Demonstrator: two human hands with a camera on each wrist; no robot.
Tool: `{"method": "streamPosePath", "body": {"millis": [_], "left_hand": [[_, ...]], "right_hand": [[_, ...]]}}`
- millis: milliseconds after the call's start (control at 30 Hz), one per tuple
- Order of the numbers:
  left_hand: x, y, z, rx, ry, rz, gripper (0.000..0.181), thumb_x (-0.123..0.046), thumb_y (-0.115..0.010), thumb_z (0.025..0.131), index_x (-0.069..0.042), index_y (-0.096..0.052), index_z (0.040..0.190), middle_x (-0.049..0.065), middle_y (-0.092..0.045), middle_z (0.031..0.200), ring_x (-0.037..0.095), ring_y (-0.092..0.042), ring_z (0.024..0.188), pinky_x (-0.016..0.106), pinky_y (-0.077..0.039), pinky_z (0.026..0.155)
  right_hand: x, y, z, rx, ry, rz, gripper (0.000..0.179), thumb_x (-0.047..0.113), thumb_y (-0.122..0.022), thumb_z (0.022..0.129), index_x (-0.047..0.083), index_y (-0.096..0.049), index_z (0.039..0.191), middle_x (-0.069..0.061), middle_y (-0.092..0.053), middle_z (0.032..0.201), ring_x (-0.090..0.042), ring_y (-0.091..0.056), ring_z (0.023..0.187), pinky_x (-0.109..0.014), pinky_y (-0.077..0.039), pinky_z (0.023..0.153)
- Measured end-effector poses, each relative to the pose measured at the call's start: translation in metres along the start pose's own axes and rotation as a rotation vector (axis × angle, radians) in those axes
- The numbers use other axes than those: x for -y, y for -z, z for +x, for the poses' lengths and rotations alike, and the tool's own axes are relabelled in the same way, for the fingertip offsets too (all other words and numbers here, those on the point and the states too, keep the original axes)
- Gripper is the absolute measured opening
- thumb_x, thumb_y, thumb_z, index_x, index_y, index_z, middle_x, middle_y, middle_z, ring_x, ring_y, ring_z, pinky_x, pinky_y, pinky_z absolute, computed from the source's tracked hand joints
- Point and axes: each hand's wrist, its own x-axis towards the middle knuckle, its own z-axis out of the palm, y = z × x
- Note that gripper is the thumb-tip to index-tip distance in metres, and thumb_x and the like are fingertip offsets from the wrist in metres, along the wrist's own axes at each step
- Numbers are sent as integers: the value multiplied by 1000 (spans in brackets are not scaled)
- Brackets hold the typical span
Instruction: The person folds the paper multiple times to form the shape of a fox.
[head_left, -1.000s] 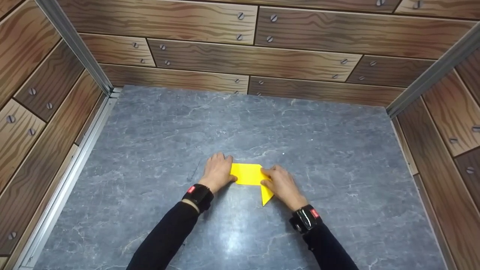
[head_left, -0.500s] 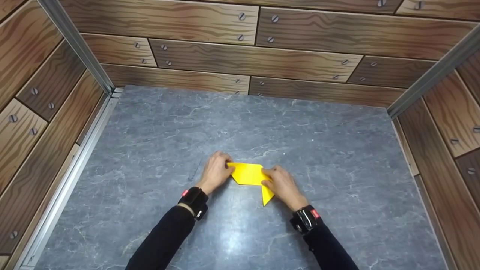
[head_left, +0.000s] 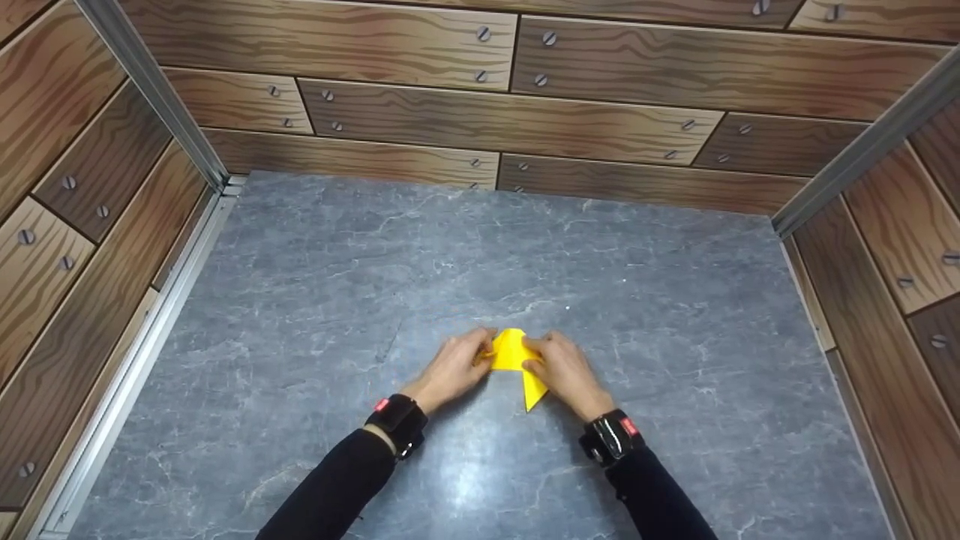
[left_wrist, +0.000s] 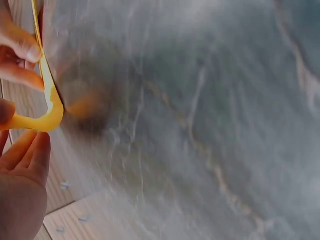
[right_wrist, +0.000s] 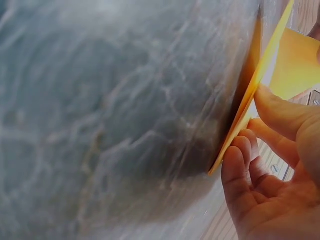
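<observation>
A folded sheet of yellow paper (head_left: 510,352) lies between both hands on the grey marbled table, with a pointed flap hanging toward the near side on the right. My left hand (head_left: 454,367) pinches its left end between thumb and fingers; in the left wrist view the paper (left_wrist: 54,112) curves upward in a bend. The right hand (head_left: 566,371) holds the right part, thumb on top. In the right wrist view, the right thumb and fingers (right_wrist: 280,110) grip the paper's edge, and the raised part (right_wrist: 295,65) stands up behind it.
The grey marbled tabletop (head_left: 420,240) spreads around the hands. Wood-patterned panels (head_left: 390,112) stand at the back and both sides, with metal posts (head_left: 161,97) at the corners. A small white speck (head_left: 568,307) lies beyond the right hand.
My left hand has lifted the paper's left end and carried it rightward, bending it over, so less of the sheet shows from above. The right hand has stayed in place.
</observation>
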Motion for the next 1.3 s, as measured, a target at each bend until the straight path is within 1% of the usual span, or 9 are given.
{"method": "streamPosePath", "body": {"millis": [133,367,500,667,800,867,1033,1167,1300], "left_hand": [[-3,-4,-3,65,-17,-5,13,1,-70,91,-4,-61,100,20,-64,139,29,-70,113,33,-57,95],[-7,-8,-4,152,16,-1,42,-3,-68,97,2,-58,137,14,-73,112,23,-71,101,31,-58,90],[-8,-9,-4,198,22,28,29,-7,-66,99,-2,-62,127,13,-72,117,19,-69,101,30,-57,91],[-8,-10,-5,205,0,52,17,-8,-66,100,-4,-63,116,9,-72,108,18,-68,94,30,-58,88],[-8,-10,-6,213,-12,49,8,-7,-67,99,-8,-62,105,11,-72,121,19,-69,103,31,-56,95],[-9,-10,-6,221,-15,51,9,-7,-67,99,-9,-62,106,11,-72,120,19,-68,103,31,-56,96],[-8,-10,-6,228,-20,64,20,-7,-67,99,-6,-64,118,5,-70,101,15,-65,92,29,-57,89],[-7,-10,-6,216,-14,60,27,-7,-66,99,-3,-62,126,4,-69,98,15,-65,89,28,-58,85],[-8,-10,-6,217,-6,47,30,-7,-66,100,-2,-62,129,7,-70,100,17,-68,92,29,-58,87]], "right_hand": [[1,0,0,5,-3,4,46,8,-80,88,-1,-68,132,-13,-62,98,-24,-58,82,-39,-53,73],[2,1,0,26,-19,5,47,8,-80,88,0,-67,133,-11,-62,100,-23,-57,85,-38,-53,75],[1,0,-1,0,17,-12,44,7,-80,88,-1,-70,130,-11,-61,96,-23,-56,81,-39,-52,71],[1,0,-1,-23,45,-20,42,7,-80,88,-2,-70,128,-13,-62,95,-25,-57,80,-42,-52,71],[1,0,-1,-19,41,-19,43,7,-80,88,-2,-70,128,-12,-62,95,-25,-57,80,-42,-52,71],[1,0,-2,-17,37,-21,43,7,-80,88,-1,-70,129,-12,-62,95,-24,-57,80,-41,-52,71],[2,0,-2,-1,7,-12,45,8,-80,89,-1,-68,132,-12,-61,97,-24,-56,81,-40,-51,72],[4,1,-1,21,-3,-40,51,10,-78,91,5,-64,140,-13,-61,102,-24,-56,84,-42,-51,75],[5,3,1,65,-9,-66,53,10,-77,92,7,-62,143,-13,-61,102,-23,-55,84,-40,-50,73]]}}
